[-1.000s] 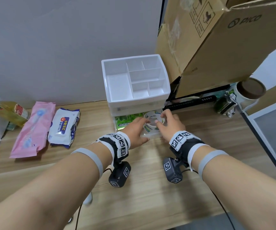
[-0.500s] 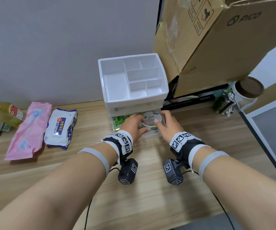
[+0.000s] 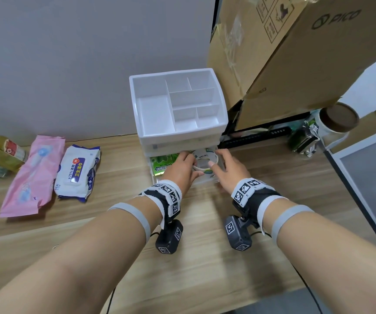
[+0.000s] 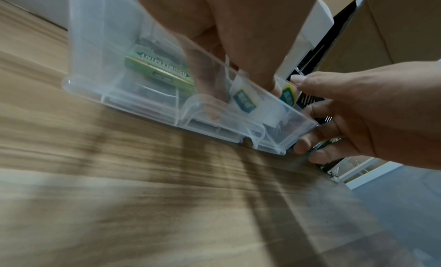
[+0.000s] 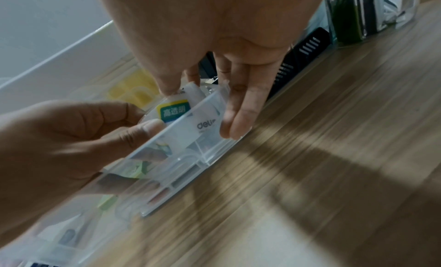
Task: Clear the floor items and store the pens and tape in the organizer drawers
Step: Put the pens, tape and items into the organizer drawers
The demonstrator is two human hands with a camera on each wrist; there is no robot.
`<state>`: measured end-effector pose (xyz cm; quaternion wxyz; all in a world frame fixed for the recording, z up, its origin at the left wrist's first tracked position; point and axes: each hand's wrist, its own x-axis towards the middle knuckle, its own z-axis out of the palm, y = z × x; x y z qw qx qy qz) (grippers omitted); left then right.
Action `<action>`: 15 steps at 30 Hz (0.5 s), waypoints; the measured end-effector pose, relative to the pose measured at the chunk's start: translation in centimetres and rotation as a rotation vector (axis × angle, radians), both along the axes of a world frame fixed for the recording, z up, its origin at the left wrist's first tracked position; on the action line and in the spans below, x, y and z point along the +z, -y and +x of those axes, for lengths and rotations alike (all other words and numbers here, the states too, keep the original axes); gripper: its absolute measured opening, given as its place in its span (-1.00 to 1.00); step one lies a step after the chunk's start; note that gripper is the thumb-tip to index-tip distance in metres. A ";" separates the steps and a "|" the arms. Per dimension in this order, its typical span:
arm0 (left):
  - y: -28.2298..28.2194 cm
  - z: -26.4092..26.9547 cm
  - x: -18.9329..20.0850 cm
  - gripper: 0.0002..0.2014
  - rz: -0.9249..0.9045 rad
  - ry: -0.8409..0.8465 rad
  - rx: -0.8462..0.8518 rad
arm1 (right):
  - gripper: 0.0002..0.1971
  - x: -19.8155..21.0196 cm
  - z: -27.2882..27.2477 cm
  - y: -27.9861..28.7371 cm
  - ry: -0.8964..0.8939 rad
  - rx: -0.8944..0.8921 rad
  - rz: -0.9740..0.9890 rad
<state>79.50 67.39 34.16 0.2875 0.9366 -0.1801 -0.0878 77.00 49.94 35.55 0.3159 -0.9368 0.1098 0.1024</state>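
A white organizer [image 3: 178, 105] stands on the wooden surface, and its clear bottom drawer [image 3: 154, 176] is pulled out. A roll of clear tape [image 3: 201, 156] sits tilted in the right part of that drawer. My left hand [image 3: 189, 164] grips the roll from the left, with its fingers inside the drawer [image 4: 143, 105]. My right hand [image 3: 216, 159] pinches the roll [image 5: 174, 110] with thumb and forefinger, while its other fingers [image 5: 238, 120] lie straight along the outside of the drawer's right wall. A green gum pack [image 3: 162, 165] lies in the left part of the drawer.
A wet-wipes pack [image 3: 78, 171] and a pink packet [image 3: 31, 175] lie to the left. A large cardboard box [image 3: 295, 53] overhangs at the right. Under it are a black power strip [image 3: 257, 137] and a white jar [image 3: 338, 118]. A grey wall is behind.
Both hands have brought the tape roll down and further back into the open drawer. The head view has shifted a little to the left.
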 end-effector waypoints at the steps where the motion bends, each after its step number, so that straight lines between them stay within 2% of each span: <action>1: -0.1 0.0 -0.1 -0.70 0.006 0.009 -0.012 | -0.56 -0.1 -0.1 0.0 0.002 0.006 -0.001; 12: -0.5 0.1 -0.1 -0.73 0.025 0.057 -0.059 | -0.58 0.4 -0.2 -0.1 0.031 0.012 0.019; 15: -1.0 0.2 -0.3 -0.55 0.024 -0.012 -0.043 | -0.56 0.8 -0.4 -0.2 0.031 0.049 -0.028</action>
